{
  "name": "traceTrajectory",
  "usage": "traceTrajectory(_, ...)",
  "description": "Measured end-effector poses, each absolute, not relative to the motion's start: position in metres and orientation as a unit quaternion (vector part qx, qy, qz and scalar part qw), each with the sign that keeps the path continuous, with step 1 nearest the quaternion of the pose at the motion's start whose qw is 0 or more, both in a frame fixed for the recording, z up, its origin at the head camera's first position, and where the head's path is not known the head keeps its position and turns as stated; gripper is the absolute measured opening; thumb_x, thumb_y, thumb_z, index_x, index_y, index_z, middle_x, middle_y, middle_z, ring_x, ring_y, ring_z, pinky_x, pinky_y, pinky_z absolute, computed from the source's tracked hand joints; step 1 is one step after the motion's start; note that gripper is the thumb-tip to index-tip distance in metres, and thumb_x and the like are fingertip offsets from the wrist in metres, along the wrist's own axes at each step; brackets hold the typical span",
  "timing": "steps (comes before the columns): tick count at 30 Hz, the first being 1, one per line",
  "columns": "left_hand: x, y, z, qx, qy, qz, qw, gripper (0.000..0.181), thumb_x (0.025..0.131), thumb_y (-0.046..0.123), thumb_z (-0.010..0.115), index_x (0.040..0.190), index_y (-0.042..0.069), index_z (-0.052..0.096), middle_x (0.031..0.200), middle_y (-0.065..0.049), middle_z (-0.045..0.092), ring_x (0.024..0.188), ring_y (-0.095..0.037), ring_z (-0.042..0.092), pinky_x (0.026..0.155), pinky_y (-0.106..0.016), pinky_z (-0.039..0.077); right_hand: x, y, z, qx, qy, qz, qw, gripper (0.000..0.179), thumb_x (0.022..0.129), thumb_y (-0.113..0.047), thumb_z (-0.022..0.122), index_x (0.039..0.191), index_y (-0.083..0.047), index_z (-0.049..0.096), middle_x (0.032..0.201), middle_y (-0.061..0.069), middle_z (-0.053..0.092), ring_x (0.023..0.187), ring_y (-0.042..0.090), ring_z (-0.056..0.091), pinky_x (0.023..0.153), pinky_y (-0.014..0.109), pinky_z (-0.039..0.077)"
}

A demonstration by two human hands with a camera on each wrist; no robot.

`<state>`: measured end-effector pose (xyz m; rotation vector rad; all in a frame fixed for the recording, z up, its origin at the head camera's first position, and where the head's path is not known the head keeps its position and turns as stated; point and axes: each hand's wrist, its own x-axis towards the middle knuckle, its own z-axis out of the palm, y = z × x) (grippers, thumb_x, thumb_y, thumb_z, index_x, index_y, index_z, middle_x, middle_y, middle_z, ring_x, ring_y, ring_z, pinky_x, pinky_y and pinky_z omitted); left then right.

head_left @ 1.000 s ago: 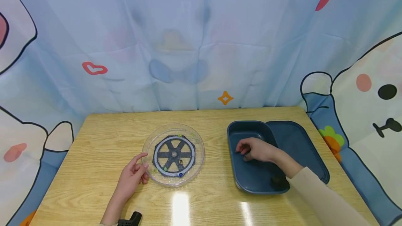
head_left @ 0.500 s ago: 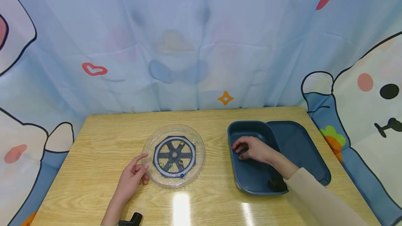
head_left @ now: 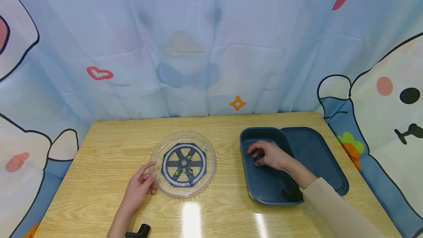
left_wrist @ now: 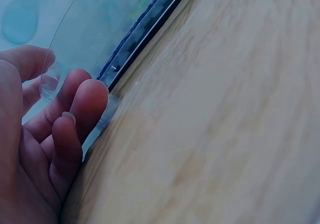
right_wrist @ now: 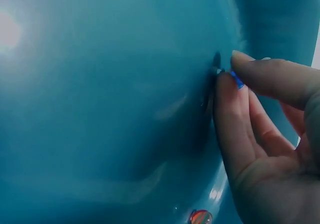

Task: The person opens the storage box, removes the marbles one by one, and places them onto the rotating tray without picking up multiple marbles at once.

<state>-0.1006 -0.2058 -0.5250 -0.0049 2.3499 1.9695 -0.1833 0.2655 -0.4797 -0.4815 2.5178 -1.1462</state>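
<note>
A clear round bowl (head_left: 210, 146) with a dark spoked wheel pattern (head_left: 184, 163) stands left of centre; several small glass marbles lie in it, including a blue marble (head_left: 190, 183). My left hand (head_left: 138, 186) is at its left rim, thumb and fingers holding the edge, the lower fingers curled by the wall in the left wrist view. Inside the dark blue tray (head_left: 261, 190), my right hand (head_left: 270, 155) pinches a blue marble (right_wrist: 238, 79) between thumb and forefinger, partly hidden by the fingers. A red-orange marble (right_wrist: 201, 217) lies on the tray floor in the right wrist view.
A flat dark blue lid (head_left: 317, 153) lies beside the tray, partly under its right edge. The wooden table (head_left: 115, 142) reaches back to a printed curtain (head_left: 185, 47). Black straps show at the left wrist.
My right hand shifts slightly inside the tray, and a blue marble comes into sight at its fingertips. Several marbles in the bowl have rolled to other spots. The left hand stays put.
</note>
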Motion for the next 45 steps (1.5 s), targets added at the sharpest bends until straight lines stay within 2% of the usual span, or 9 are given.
traceTrajectory(6, -0.1, -0.205, -0.526, 0.0, 0.764, 0.644, 0.037, 0.04, 0.102, 0.013, 0.059, 0.141, 0.011, 0.052, 0.069, -0.012, 0.059, 0.056, -0.018, 0.059, 0.054, -0.031, 0.054, -0.183, 0.268, -0.477, -0.167, 0.909, -0.355, 0.142, 0.036, 0.074, 0.008, 0.081, 0.106, -0.005, 0.07, 0.107, 0.008, 0.061, 0.091, 0.023, 0.064, 0.073, 0.033, 0.055)
traceTrajectory(12, -0.1, -0.205, -0.526, -0.001, 0.762, 0.647, 0.037, 0.04, 0.101, 0.012, 0.059, 0.141, 0.011, 0.052, 0.069, -0.012, 0.059, 0.056, -0.018, 0.059, 0.054, -0.031, 0.054, -0.184, 0.267, -0.477, -0.156, 0.916, -0.344, 0.137, 0.029, 0.077, 0.001, 0.082, 0.103, -0.006, 0.071, 0.1, 0.004, 0.066, 0.088, 0.019, 0.063, 0.075, 0.035, 0.053)
traceTrajectory(19, -0.099, -0.205, -0.526, -0.001, 0.762, 0.647, 0.037, 0.039, 0.101, 0.011, 0.059, 0.14, 0.01, 0.052, 0.069, -0.012, 0.059, 0.056, -0.017, 0.058, 0.054, -0.031, 0.054, -0.185, 0.268, -0.48, -0.151, 0.92, -0.334, 0.14, 0.024, 0.078, -0.007, 0.085, 0.099, -0.009, 0.073, 0.092, -0.001, 0.066, 0.084, 0.016, 0.06, 0.075, 0.035, 0.051)
traceTrajectory(28, -0.1, -0.206, -0.526, 0.003, 0.765, 0.643, 0.036, 0.04, 0.102, 0.013, 0.059, 0.141, 0.01, 0.051, 0.069, -0.012, 0.059, 0.056, -0.018, 0.058, 0.054, -0.031, 0.054, -0.184, 0.271, -0.482, -0.16, 0.922, -0.325, 0.137, 0.015, 0.077, -0.014, 0.086, 0.089, -0.012, 0.076, 0.074, -0.008, 0.066, 0.067, 0.009, 0.061, 0.062, 0.03, 0.05)
traceTrajectory(35, -0.1, -0.206, -0.525, 0.008, 0.766, 0.642, 0.032, 0.04, 0.102, 0.013, 0.059, 0.141, 0.01, 0.051, 0.069, -0.012, 0.059, 0.056, -0.018, 0.059, 0.054, -0.032, 0.055, -0.185, 0.271, -0.479, -0.17, 0.927, -0.307, 0.133, 0.012, 0.079, -0.013, 0.084, 0.088, -0.013, 0.075, 0.073, -0.01, 0.066, 0.067, 0.009, 0.061, 0.062, 0.029, 0.05)
traceTrajectory(45, -0.101, -0.206, -0.526, 0.013, 0.764, 0.644, 0.031, 0.039, 0.102, 0.012, 0.059, 0.14, 0.009, 0.052, 0.069, -0.012, 0.059, 0.055, -0.017, 0.058, 0.053, -0.031, 0.054, -0.183, 0.267, -0.469, -0.185, 0.93, -0.294, 0.118, 0.008, 0.084, -0.01, 0.08, 0.09, -0.012, 0.075, 0.081, -0.007, 0.068, 0.07, 0.007, 0.062, 0.063, 0.029, 0.052)
